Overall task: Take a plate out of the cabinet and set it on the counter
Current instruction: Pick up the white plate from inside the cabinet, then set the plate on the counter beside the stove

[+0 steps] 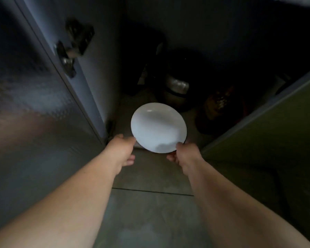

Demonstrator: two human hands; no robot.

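A round white plate [158, 127] is held at the mouth of a dark low cabinet [168, 51], tilted toward me. My right hand [183, 153] grips its near right rim, thumb on top and fingers beneath. My left hand [122, 151] touches the plate's near left edge with the thumb; its fingers curl below, and whether they grip is unclear. Both bare forearms reach forward from the bottom of the view.
The cabinet's left door [34, 104] stands open, with a metal hinge [72, 51] on its inner side. A green door panel [276, 131] angles in at the right. Dark pots [175, 90] and a brownish item [220, 102] sit deep inside. Grey floor tiles [150, 212] lie below.
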